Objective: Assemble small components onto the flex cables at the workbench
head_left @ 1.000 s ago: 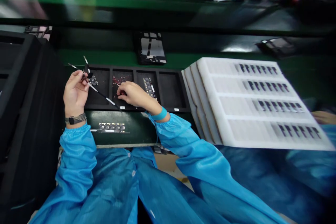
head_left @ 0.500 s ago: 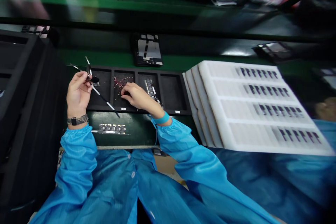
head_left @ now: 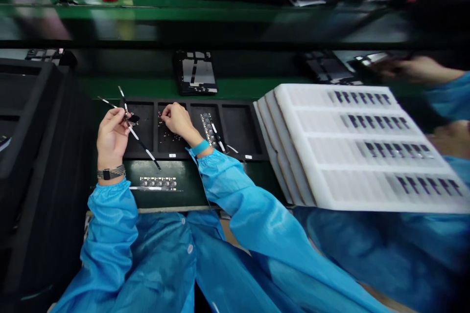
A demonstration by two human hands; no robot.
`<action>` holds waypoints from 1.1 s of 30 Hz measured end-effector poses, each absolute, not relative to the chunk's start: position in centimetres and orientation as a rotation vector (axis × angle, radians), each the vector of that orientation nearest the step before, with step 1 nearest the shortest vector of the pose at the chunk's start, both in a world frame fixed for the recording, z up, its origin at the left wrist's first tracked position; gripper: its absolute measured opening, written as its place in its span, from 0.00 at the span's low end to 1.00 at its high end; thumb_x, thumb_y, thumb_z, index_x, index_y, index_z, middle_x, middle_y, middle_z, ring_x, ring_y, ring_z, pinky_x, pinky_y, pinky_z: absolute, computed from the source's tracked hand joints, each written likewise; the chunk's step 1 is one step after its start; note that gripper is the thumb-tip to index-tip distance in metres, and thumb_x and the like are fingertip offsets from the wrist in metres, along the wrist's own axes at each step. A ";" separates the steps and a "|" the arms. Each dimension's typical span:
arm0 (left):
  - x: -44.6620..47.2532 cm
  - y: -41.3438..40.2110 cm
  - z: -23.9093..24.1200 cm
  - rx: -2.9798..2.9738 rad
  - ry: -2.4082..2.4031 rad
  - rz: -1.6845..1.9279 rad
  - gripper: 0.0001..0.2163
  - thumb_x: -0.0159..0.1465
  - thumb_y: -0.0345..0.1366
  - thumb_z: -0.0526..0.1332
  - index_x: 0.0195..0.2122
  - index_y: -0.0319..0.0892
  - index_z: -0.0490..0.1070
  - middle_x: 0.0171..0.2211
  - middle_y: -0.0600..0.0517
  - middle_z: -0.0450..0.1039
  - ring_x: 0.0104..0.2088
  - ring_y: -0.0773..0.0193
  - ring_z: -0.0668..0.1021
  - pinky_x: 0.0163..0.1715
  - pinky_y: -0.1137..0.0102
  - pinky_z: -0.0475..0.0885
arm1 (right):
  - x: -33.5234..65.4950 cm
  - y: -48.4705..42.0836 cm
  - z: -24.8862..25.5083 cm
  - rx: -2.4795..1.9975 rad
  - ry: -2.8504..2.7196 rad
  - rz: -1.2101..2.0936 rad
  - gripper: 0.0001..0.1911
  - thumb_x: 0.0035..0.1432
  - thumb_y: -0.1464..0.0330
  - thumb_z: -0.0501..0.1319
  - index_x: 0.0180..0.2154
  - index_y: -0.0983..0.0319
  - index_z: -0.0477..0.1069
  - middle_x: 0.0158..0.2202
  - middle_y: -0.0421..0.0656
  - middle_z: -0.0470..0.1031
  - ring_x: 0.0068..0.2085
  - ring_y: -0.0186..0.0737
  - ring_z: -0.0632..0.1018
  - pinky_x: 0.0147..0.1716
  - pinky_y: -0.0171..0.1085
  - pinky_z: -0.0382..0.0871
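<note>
My left hand [head_left: 113, 133], raised over the left end of the black compartment tray [head_left: 155, 129], pinches a small dark part with long black-and-white flex strips [head_left: 142, 146] sticking out. My right hand [head_left: 178, 120] is in the tray's second compartment, its fingertips pressed together among tiny loose parts [head_left: 169, 138]. Whether they grip one of these is hidden. A panel of small circuit boards [head_left: 208, 128] lies in the third compartment beside a black-and-white strip [head_left: 219, 140]. Before the tray, another panel of small circuit boards [head_left: 157, 183] rests on the green bench.
To the right stands a stack of white foam trays [head_left: 299, 122] with rows of dark flex parts. Black trays [head_left: 33, 166] are piled at left. Opened flat devices [head_left: 196, 74] lie on the green surface behind. A co-worker's hand [head_left: 422, 68] reaches in at far right.
My right hand has moved left and away from me within the second compartment, uncovering more of the third. My left hand keeps its pinch. A co-worker's hand and another device have appeared at right.
</note>
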State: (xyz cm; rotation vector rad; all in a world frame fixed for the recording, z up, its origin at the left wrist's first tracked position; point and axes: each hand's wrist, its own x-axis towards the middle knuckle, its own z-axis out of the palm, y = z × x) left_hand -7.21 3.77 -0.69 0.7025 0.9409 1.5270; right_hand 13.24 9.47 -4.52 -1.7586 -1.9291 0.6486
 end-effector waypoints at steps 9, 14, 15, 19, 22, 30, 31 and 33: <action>-6.9 3.2 -0.4 0.747 0.907 1.423 0.10 0.59 0.29 0.75 0.42 0.43 0.82 0.34 0.51 0.80 0.29 0.70 0.78 0.24 0.76 0.70 | 17.2 5.9 -2.7 -1.295 -1.589 1.073 0.04 0.63 0.69 0.64 0.39 0.58 0.70 0.30 0.38 0.81 0.28 0.37 0.78 0.33 0.37 0.72; -6.9 3.2 -0.2 0.678 0.894 1.488 0.08 0.60 0.25 0.72 0.39 0.41 0.84 0.33 0.51 0.80 0.34 0.68 0.81 0.31 0.77 0.76 | 19.1 3.5 -1.9 -1.100 -1.370 1.378 0.12 0.60 0.59 0.70 0.38 0.59 0.75 0.37 0.44 0.85 0.31 0.39 0.83 0.28 0.35 0.74; -7.0 3.3 -0.3 0.658 0.893 1.497 0.07 0.61 0.25 0.72 0.39 0.41 0.83 0.33 0.51 0.79 0.34 0.68 0.81 0.32 0.77 0.77 | 19.4 3.3 -1.8 -1.076 -1.335 1.431 0.15 0.60 0.56 0.70 0.40 0.60 0.76 0.40 0.46 0.86 0.36 0.42 0.86 0.30 0.36 0.76; -7.8 3.5 -0.6 0.611 0.882 1.511 0.05 0.63 0.28 0.73 0.37 0.44 0.81 0.33 0.52 0.80 0.34 0.68 0.82 0.32 0.77 0.77 | 20.0 3.1 -2.3 -1.036 -1.293 1.479 0.25 0.56 0.47 0.74 0.44 0.59 0.77 0.44 0.48 0.86 0.48 0.50 0.87 0.39 0.41 0.81; -8.3 3.5 -0.7 0.601 0.855 1.504 0.05 0.65 0.30 0.73 0.38 0.45 0.80 0.33 0.52 0.79 0.31 0.69 0.80 0.27 0.78 0.74 | 20.3 3.4 -2.9 -1.113 -1.352 1.303 0.25 0.59 0.45 0.72 0.41 0.59 0.77 0.39 0.47 0.85 0.38 0.44 0.85 0.34 0.40 0.77; -7.4 3.2 1.0 0.434 0.825 1.507 0.06 0.68 0.24 0.66 0.39 0.40 0.81 0.30 0.53 0.75 0.25 0.75 0.73 0.22 0.82 0.67 | 21.2 3.3 -3.1 -1.210 -1.553 0.755 0.14 0.67 0.56 0.68 0.37 0.59 0.83 0.37 0.46 0.84 0.41 0.44 0.81 0.42 0.43 0.74; -7.0 3.2 1.0 0.446 0.826 1.488 0.05 0.67 0.24 0.67 0.39 0.40 0.81 0.30 0.53 0.75 0.25 0.75 0.73 0.22 0.82 0.68 | 21.1 3.1 -3.1 -1.189 -1.552 0.785 0.13 0.68 0.57 0.67 0.39 0.59 0.84 0.34 0.44 0.84 0.39 0.44 0.82 0.43 0.43 0.74; -6.2 3.1 0.7 0.492 0.850 1.450 0.05 0.64 0.24 0.71 0.39 0.40 0.81 0.30 0.53 0.76 0.26 0.74 0.75 0.25 0.81 0.71 | 20.6 2.7 -2.9 -1.165 -1.544 0.837 0.12 0.69 0.58 0.67 0.41 0.59 0.84 0.32 0.43 0.84 0.37 0.43 0.82 0.42 0.43 0.75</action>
